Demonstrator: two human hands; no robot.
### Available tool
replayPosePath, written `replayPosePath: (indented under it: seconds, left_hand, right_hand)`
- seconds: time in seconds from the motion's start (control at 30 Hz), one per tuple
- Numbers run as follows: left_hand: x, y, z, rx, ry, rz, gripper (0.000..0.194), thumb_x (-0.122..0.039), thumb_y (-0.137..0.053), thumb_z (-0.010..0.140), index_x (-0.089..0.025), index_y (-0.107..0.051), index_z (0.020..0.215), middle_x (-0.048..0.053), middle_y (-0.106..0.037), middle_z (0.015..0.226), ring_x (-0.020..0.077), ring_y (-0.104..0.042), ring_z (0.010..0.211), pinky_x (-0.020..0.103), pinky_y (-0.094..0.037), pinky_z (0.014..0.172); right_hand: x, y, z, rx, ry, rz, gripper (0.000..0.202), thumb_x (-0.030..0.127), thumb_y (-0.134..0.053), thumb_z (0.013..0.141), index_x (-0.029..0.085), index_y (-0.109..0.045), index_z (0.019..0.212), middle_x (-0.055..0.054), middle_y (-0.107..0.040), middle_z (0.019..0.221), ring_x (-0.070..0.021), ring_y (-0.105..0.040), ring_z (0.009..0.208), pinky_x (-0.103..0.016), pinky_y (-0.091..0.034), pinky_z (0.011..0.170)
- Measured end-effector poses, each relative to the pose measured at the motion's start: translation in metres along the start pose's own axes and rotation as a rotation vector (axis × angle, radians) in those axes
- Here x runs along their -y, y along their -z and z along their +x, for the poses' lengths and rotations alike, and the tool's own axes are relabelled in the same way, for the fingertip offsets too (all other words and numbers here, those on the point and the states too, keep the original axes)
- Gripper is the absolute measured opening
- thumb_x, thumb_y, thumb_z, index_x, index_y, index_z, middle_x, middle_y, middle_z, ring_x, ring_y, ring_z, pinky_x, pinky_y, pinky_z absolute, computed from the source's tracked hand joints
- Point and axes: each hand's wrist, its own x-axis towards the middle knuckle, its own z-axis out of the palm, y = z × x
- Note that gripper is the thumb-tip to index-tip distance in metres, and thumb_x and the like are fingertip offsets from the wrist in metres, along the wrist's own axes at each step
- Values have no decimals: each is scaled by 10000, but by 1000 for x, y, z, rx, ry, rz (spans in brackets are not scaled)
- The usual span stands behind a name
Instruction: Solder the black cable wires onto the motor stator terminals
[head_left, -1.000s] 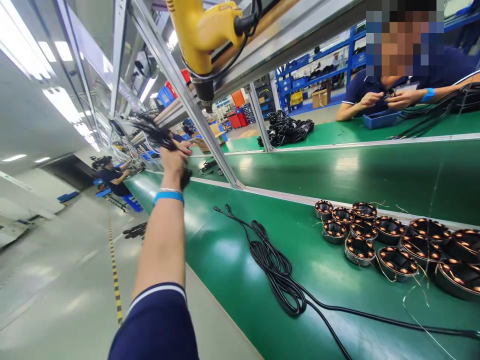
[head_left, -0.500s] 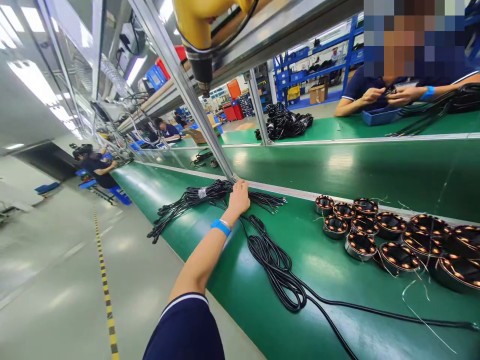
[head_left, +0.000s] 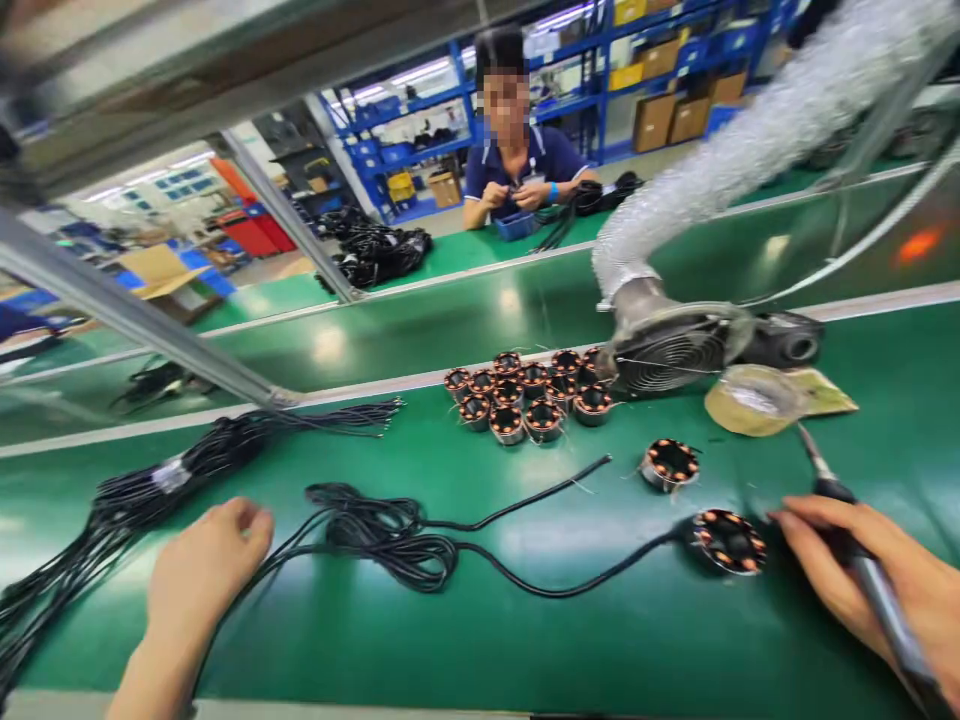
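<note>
My left hand (head_left: 206, 565) is over the left of the green bench, fingers curled together; whether anything is in them is hidden. Beside it run strands of a loosely coiled black cable (head_left: 386, 535). One cable end reaches a copper-wound stator (head_left: 729, 542) at the right; the other lies loose on the bench. My right hand (head_left: 877, 570) grips a soldering iron (head_left: 874, 590) like a pen, its tip pointing up and away beside a tape roll (head_left: 756, 398). The right fingertips are just right of the cabled stator, apart from it. Another stator (head_left: 670, 465) sits behind.
A tied bundle of black cables (head_left: 214, 450) lies at left. Several stators (head_left: 521, 395) stand grouped at the back, beside a fan (head_left: 675, 350) with a silver duct (head_left: 720, 150). A metal post (head_left: 150, 310) slants at left. Across the bench, a person (head_left: 517, 170) handles small parts.
My view has swung right. My left hand has come back from the tied cable bundle towards me. My right hand with the soldering iron, the fan and the cabled stator are now in view.
</note>
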Motion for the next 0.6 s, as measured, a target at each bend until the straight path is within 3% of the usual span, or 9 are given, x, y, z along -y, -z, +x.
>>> replayPosePath:
  seconds: [0.1,0.17,0.23,0.3,0.4,0.6]
  left_hand:
    - [-91,-4,-27,-38,-269,-246,258,-499,-482,793,-303,-618,693,1,-692,734,297,-677,709,417,-547,661]
    - [-161,-13,-52,69,-574,-389,232,-399,-468,866,-294,-663,799,14,-714,846,244,-684,819,361,-553,772]
    - [-222,-26,-72,247,-868,-408,238,-254,-483,889,-286,-700,980,34,-713,979,209,-676,918,312,-544,839]
    - [-263,-42,-82,330,-974,-349,276,-174,-539,866,-269,-711,1059,50,-690,977,204,-672,884,299,-555,792]
    - [-290,-57,-85,332,-976,-352,198,-152,-571,879,-232,-743,937,52,-666,939,188,-664,844,288,-555,765]
    - [-296,-54,-81,287,-947,-470,139,-144,-573,890,-197,-691,939,55,-647,995,191,-625,967,324,-515,899]
  right_hand:
    - [-4,5,-3,-13,97,-54,98,368,-588,948,293,-640,984,-40,-687,812,-163,-677,675,-294,-524,637]
    - [-2,6,-4,-69,117,-40,94,350,-593,941,272,-641,962,-27,-677,792,-165,-674,660,-292,-515,616]
    - [0,7,-6,-106,100,-13,129,369,-589,938,255,-648,936,-18,-664,773,-166,-664,641,-293,-509,607]
    - [0,10,-8,-121,70,13,133,371,-597,933,250,-653,928,-9,-660,766,-164,-658,635,-289,-509,613]
    - [-2,13,-9,-122,73,72,95,339,-619,921,251,-655,932,1,-671,774,-161,-659,642,-281,-517,626]
    - [-3,12,-7,-127,139,243,78,232,-670,882,224,-660,959,-2,-689,794,-158,-660,635,-283,-527,620]
